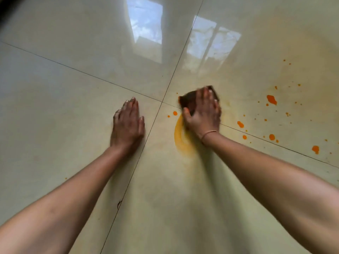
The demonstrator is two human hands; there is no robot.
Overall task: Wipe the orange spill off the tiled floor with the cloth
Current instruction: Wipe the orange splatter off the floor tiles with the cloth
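cloth (pixel 189 102): dark, bunched on the floor (pixel 73 110) just right of the tile joint cross, blurred | right hand (pixel 202 114): fingers spread, pressing down on cloth | spill (pixel 180 138): orange smear beside right wrist; drops (pixel 271 99) scattered well right | left hand (pixel 127 125): flat, open, holding nothing

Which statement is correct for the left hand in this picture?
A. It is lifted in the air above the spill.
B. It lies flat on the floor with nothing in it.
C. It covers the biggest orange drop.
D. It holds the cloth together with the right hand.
B: the left hand rests palm down on the tiled floor, holding nothing, while the right hand presses the dark cloth beside the orange smear.
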